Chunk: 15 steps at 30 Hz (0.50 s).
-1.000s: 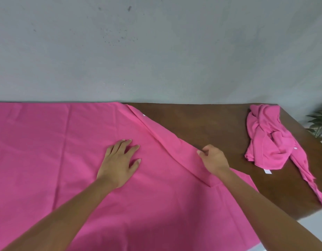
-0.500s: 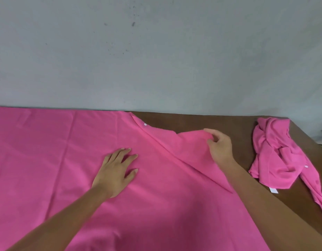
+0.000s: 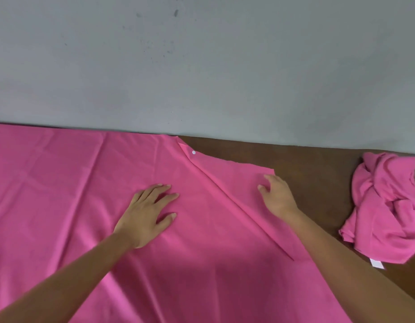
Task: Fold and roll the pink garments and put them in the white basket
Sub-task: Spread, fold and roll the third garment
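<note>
**Head camera: both hands down on a spread pink garment**

Shows, from the far left, a big pink garment [image 3: 62, 194] spread flat over the brown table [image 3: 318, 164]. Covers the table's left and middle right up to the grey wall [image 3: 202, 66].

Finds the left hand [image 3: 146, 213] palm-down near the middle of that cloth. Fingers straight and fanned, thumb out to the side. Pressing on the fabric, gripping nothing.

Picks out, just right of that hand, a long straight button strip [image 3: 225, 197]. Runs diagonally from the far edge toward the near right, with one white button [image 3: 193, 152] near its far end.

Shows, past the strip, a flap [image 3: 236, 176] of the same garment laid out flat on the wood. Far corner of it just beyond the right hand [image 3: 277, 199].

Has that right hand resting on the flap. Fingers loosely bent, tips touching the cloth, thumb apart to the left. No fabric seen lifted or held.

Ends at the far right, well apart from both hands, with a second pink garment [image 3: 386, 210]. Bunched in a crumpled heap by the table's right edge, a small white tag [image 3: 376, 263] poking out at its near side.
</note>
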Motion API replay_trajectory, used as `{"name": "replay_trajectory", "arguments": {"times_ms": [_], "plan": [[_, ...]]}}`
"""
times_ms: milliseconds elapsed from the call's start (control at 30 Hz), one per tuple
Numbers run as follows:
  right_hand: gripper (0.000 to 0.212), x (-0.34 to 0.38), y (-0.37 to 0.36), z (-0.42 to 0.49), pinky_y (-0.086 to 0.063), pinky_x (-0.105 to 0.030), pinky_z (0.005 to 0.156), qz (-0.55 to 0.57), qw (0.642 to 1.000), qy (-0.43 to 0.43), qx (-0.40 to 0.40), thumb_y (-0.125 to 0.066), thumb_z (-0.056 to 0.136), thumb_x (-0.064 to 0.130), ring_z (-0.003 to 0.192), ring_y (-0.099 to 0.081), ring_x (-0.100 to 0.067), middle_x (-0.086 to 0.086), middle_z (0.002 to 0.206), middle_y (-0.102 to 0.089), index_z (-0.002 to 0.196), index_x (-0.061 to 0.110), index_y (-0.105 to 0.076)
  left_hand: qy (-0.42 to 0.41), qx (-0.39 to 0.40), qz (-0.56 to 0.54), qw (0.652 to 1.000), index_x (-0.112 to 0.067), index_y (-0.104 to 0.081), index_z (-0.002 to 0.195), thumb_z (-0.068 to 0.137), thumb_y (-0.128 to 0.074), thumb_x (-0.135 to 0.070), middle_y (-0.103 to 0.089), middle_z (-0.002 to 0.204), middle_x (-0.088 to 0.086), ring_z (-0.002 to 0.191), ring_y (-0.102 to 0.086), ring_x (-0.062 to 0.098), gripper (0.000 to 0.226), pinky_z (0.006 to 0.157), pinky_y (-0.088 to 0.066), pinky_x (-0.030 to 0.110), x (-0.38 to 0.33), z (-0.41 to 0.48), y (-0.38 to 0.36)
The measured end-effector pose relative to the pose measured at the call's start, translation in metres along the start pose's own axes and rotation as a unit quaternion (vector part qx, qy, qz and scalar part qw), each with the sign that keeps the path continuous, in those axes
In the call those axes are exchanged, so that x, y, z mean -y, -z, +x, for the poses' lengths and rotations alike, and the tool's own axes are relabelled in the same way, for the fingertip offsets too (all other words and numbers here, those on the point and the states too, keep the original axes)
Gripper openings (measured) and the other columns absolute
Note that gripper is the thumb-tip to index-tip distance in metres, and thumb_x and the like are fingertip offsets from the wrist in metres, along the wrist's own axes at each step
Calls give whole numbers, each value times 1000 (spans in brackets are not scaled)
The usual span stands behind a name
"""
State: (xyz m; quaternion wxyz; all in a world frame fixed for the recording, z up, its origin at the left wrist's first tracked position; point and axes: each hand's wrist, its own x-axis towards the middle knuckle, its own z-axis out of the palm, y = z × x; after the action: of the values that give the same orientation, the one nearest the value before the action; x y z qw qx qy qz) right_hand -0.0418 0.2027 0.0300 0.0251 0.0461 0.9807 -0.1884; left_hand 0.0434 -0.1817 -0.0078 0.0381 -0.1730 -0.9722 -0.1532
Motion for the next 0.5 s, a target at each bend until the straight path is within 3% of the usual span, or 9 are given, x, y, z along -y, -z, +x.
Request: {"name": "replay_trajectory", "arguments": {"times_ms": [167, 500], "plan": [[65, 6, 1, 29, -30, -45, 117, -179, 983, -15, 48, -31, 106, 49, 146, -32, -29, -10, 162, -32, 155, 7, -32, 0, 1, -3, 1000, -38, -44, 150, 97, -38, -61, -37, 158, -9, 150, -27, 14, 58, 119, -24, 40, 0, 1, -2], [75, -27, 5, 108, -14, -44, 125, -168, 983, -35, 60, -16, 105, 54, 155, -8, -26, -10, 169, -6, 160, 5, -8, 9, 6, 12, 1000, -39, -39, 153, 99, -36, -62, -30, 162, -12, 152, -21, 11, 59, 120, 0, 23, 0, 2, -3]]}}
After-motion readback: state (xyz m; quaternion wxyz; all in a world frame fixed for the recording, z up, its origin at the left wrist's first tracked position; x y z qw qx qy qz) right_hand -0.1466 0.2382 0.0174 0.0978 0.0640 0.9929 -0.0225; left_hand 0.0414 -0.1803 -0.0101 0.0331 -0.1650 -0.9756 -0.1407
